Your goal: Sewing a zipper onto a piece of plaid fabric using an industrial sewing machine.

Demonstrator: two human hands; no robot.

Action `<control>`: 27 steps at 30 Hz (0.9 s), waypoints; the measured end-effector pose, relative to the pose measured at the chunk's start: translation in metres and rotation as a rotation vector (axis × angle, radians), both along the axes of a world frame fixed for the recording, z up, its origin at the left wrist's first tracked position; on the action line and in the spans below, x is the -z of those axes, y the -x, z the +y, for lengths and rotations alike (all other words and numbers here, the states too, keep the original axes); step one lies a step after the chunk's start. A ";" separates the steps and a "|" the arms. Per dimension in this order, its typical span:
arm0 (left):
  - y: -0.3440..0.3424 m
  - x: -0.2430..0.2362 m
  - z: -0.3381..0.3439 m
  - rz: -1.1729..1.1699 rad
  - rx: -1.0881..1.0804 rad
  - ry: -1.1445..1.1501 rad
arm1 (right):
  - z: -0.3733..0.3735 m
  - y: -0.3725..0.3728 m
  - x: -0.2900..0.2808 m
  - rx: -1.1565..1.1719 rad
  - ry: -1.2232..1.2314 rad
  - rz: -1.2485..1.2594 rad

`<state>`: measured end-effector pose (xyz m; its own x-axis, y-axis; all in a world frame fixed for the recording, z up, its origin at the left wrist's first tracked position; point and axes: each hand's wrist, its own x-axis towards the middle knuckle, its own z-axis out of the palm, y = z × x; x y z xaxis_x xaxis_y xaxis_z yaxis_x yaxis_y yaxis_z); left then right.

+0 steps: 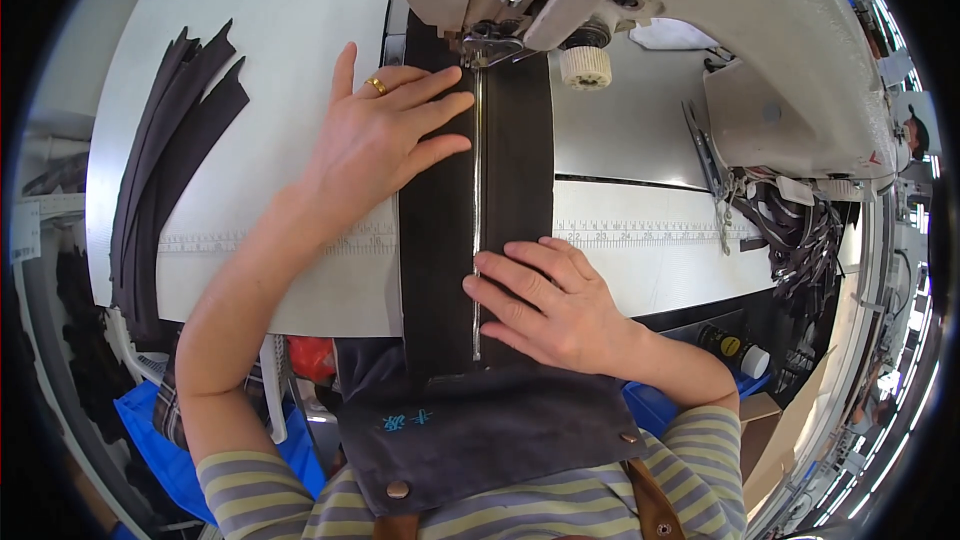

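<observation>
Your left hand [385, 135] lies flat, palm down, on the left half of the dark fabric strip [478, 220], with the forearm coming in from the lower left and crossing the pale sewing table [280, 30]. Its fingers are spread a little and stretched toward the presser foot [487, 43]; the thumb sticks out away from the cloth, over bare table, and a gold ring [376, 85] sits on one finger. The fingertips stop just beside the zipper [478, 190] that runs down the middle of the strip, without covering it. Your right hand [545, 305] rests lower down, near the table's front edge, with its forearm entering from the lower right. Its fingers are close together and pressed flat on the fabric, pointing left, and the tips lie across the zipper line, touching it. Neither hand pinches anything; both only press the cloth to the table. The strip runs straight from under the sewing machine [700, 50] head toward you, over the printed ruler [640, 233] on the table, and hangs off the front edge above your dark apron [480, 430]. A stack of dark strips [170, 150] lies well apart on the table's left side, and scissors [705, 155] lie to the right of the strip, near the machine's base.
</observation>
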<state>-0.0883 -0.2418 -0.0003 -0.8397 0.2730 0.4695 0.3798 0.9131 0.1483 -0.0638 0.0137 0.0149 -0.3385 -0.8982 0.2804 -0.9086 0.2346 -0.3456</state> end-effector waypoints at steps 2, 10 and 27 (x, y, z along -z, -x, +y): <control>0.002 -0.001 0.000 -0.016 -0.015 0.026 | 0.001 0.001 -0.002 0.003 -0.026 0.017; -0.014 -0.006 0.004 -0.097 0.004 0.004 | 0.010 -0.032 -0.002 -0.050 0.018 0.015; -0.013 0.002 0.013 -0.041 -0.056 0.041 | -0.002 0.015 0.001 -0.083 0.025 0.113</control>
